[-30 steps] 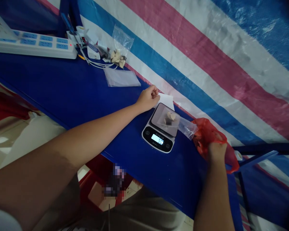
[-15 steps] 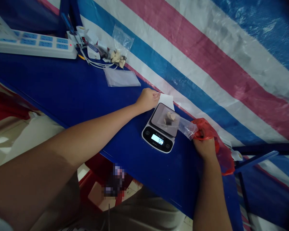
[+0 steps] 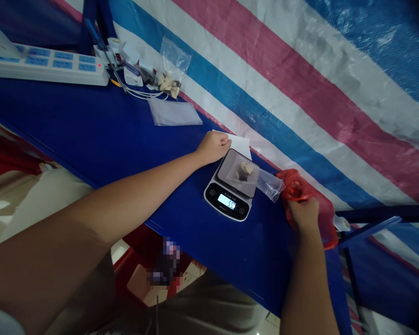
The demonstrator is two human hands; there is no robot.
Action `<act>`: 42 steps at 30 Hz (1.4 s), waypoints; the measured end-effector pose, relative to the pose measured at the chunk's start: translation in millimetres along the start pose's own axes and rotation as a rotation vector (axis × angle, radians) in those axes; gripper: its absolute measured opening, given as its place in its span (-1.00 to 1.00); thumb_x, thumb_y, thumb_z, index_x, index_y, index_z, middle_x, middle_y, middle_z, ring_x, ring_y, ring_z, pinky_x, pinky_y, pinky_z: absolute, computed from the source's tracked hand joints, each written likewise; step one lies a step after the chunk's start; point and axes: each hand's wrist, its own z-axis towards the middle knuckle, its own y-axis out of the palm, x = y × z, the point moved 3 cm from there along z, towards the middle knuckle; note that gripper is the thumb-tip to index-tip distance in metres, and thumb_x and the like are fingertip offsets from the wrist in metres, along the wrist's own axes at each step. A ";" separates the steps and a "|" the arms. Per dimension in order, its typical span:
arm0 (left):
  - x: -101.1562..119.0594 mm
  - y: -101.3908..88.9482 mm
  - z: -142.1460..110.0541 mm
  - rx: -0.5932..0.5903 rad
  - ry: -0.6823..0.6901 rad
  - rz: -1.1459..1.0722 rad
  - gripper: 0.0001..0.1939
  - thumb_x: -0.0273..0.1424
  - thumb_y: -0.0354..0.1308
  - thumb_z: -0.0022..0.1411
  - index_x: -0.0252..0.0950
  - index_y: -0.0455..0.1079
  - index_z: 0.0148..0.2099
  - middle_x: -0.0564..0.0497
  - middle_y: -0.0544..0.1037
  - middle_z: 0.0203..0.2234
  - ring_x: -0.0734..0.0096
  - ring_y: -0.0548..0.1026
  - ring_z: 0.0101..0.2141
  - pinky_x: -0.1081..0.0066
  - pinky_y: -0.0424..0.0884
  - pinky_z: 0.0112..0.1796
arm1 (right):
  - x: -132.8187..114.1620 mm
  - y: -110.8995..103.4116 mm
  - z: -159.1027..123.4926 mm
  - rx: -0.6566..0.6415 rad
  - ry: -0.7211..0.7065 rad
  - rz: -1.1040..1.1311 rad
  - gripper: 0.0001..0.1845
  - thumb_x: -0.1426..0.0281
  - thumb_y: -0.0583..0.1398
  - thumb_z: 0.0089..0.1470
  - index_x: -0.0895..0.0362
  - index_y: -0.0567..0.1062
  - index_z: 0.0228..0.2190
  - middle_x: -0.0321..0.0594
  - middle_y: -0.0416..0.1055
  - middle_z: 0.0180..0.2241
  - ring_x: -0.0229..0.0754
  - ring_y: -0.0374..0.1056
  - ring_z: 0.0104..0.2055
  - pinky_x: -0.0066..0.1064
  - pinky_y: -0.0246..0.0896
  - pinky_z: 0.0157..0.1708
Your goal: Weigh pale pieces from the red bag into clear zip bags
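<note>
My left hand (image 3: pixel 214 147) is curled into a loose fist beside the back left corner of a digital kitchen scale (image 3: pixel 226 211), partly over a white sheet of paper (image 3: pixel 240 144). I see nothing in its fingers. On the scale's plate lies a clear plastic bag (image 3: pixel 269 185) with a few pale and dark dried slices (image 3: pixel 244 170) inside; its empty end hangs over the right side. The lit display seems to read 55. At the right, my right hand (image 3: pixel 304 215) is closed on a red plastic bag (image 3: pixel 324 214), its fingertips hidden by the crumpled plastic.
A stack of clear bags (image 3: pixel 176 113) lies left of the paper. Behind it are a filled clear bag (image 3: pixel 169 83), white cables and chargers. A power strip (image 3: pixel 49 70) stands far left. Striped sheeting (image 3: pixel 265 83) rises behind the blue table (image 3: pixel 91 130).
My right hand has shifted slightly right and down at the red bag, whose mouth shows more. The left hand and the scale stay in place.
</note>
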 end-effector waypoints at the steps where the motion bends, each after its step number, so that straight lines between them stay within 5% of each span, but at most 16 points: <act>1: -0.4 0.1 -0.1 0.002 0.000 0.001 -0.51 -0.44 0.08 0.17 -0.21 -0.21 -0.58 0.17 -0.11 -0.68 0.53 -0.05 -0.58 0.32 -0.04 -0.46 | -3.4 -1.6 0.0 0.043 -0.017 -0.047 -0.53 0.14 0.31 -0.10 0.20 0.61 -0.20 -0.02 0.56 -0.22 0.17 0.45 -0.13 0.01 0.34 -0.05; 5: -1.1 0.1 0.0 -0.001 -0.001 0.001 -0.53 -0.48 0.08 0.13 -0.21 -0.21 -0.58 0.17 -0.11 -0.68 0.53 -0.06 -0.59 0.32 -0.03 -0.46 | -15.4 -12.2 -2.5 0.234 -0.145 -0.246 -0.53 0.18 0.25 -0.08 0.23 0.60 -0.19 0.13 0.47 -0.08 0.19 0.39 -0.03 0.02 0.28 0.04; 13: -0.8 0.4 0.7 -0.010 0.005 0.014 -0.53 -0.51 0.08 0.11 -0.21 -0.21 -0.58 0.17 -0.11 -0.69 0.52 -0.06 -0.59 0.31 -0.06 -0.45 | -7.2 -16.2 -3.0 0.011 0.042 -0.329 -0.54 0.11 0.19 -0.07 0.18 0.60 -0.26 -0.04 0.44 -0.44 0.06 0.35 -0.38 -0.03 0.30 -0.23; 19: -0.3 0.8 0.3 -0.019 -0.006 0.006 -0.54 -0.51 0.08 0.11 -0.21 -0.21 -0.58 0.17 -0.12 -0.68 0.53 -0.06 -0.59 0.31 -0.06 -0.45 | -6.1 -19.4 -1.7 0.149 -0.009 -0.400 -0.58 0.11 0.20 -0.08 0.20 0.56 -0.31 0.05 0.47 -0.32 0.13 0.37 -0.24 -0.02 0.30 -0.15; 26: -0.1 0.0 0.4 -0.024 -0.004 0.010 -0.54 -0.49 0.07 0.12 -0.21 -0.21 -0.58 0.17 -0.11 -0.68 0.52 -0.05 -0.58 0.31 -0.04 -0.44 | -18.9 -16.1 -6.8 0.112 -0.043 -0.354 -0.47 0.13 0.20 0.02 0.21 0.55 -0.07 0.04 0.50 -0.22 0.14 0.40 -0.19 0.02 0.30 -0.10; 35: -0.8 0.3 -0.4 -0.034 -0.010 0.007 -0.55 -0.47 0.07 0.12 -0.21 -0.21 -0.56 0.15 -0.11 -0.67 0.49 -0.05 -0.56 0.30 -0.04 -0.44 | -20.3 -18.3 -7.3 0.162 -0.085 -0.262 -0.45 0.21 0.23 -0.05 0.19 0.51 -0.02 0.02 0.49 -0.13 0.13 0.40 -0.11 0.02 0.29 -0.01; 42: -1.0 0.2 0.0 -0.044 -0.030 0.016 -0.54 -0.48 0.08 0.11 -0.20 -0.21 -0.57 0.15 -0.10 -0.67 0.48 -0.04 -0.56 0.30 -0.03 -0.43 | -2.3 -15.4 -1.8 0.204 0.043 -0.161 -0.64 0.24 0.21 -0.13 0.20 0.57 -0.31 -0.11 0.46 -0.39 0.02 0.37 -0.33 -0.06 0.35 -0.16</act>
